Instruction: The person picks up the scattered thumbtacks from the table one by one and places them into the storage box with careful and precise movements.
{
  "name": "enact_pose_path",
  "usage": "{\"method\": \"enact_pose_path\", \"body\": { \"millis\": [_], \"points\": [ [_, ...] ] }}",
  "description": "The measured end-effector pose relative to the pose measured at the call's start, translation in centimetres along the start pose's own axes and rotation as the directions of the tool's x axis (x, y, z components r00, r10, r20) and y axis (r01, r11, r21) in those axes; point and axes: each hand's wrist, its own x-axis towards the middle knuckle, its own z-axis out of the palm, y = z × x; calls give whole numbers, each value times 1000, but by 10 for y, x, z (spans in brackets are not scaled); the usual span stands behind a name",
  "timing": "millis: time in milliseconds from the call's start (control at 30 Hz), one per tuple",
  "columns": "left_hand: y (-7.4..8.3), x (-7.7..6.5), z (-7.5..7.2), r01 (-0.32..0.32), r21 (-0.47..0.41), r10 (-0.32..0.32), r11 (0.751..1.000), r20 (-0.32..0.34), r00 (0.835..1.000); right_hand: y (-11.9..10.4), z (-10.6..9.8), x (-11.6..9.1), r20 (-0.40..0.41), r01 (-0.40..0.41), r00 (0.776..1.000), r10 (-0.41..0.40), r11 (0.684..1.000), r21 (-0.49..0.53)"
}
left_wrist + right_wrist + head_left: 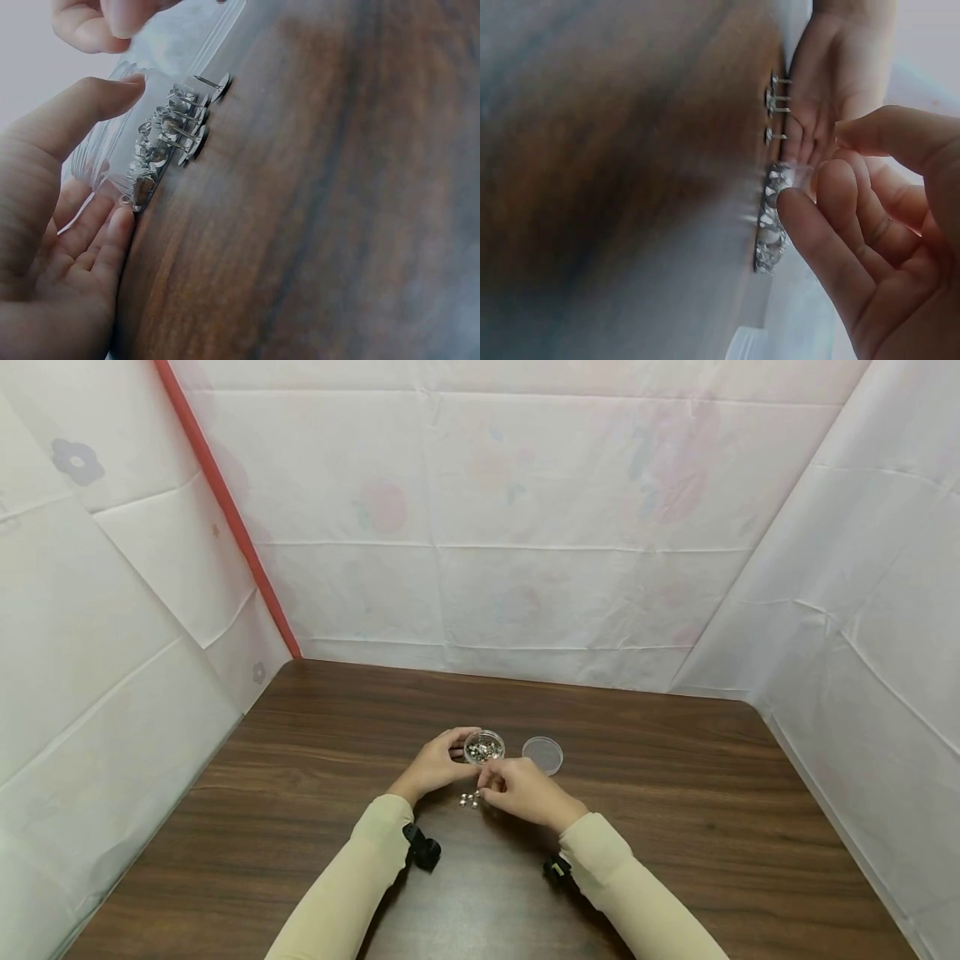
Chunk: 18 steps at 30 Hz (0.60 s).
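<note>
My left hand [437,763] holds a clear round tub [483,747] of silvery thumbtacks [154,146], its thumb and fingers around the side. Just in front of the tub, several loose thumbtacks [468,799] lie on the table; in the right wrist view, pins of these tacks [775,97] show beside the left palm. My right hand [525,789] hovers close to the tub's near side, by the loose tacks. Its fingers [829,255] are loosely bent, the thumb apart from the forefinger, and nothing shows between them.
A clear round lid [542,755] lies on the brown wooden table [675,827], right of the tub. White patterned cloth [480,527] hangs behind the table and along both sides. Each wrist wears a small black camera [424,850].
</note>
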Motion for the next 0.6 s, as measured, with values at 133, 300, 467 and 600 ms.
{"method": "enact_pose_path", "body": {
  "millis": [133,300,467,600],
  "points": [
    [-18,7,3,-20,5,21,1000,-36,999,-2,4,0,38,13,999,-12,1000,-20],
    [-21,9,3,-22,0,22,1000,-16,1000,-3,10,0,58,31,998,-29,999,-32],
    [-35,15,5,-9,2,9,1000,-31,999,-9,12,0,67,-1,998,6,998,-69],
    [-35,14,5,5,17,-4,1000,-44,999,-13,13,0,77,-21,997,29,994,-108]
  ]
}}
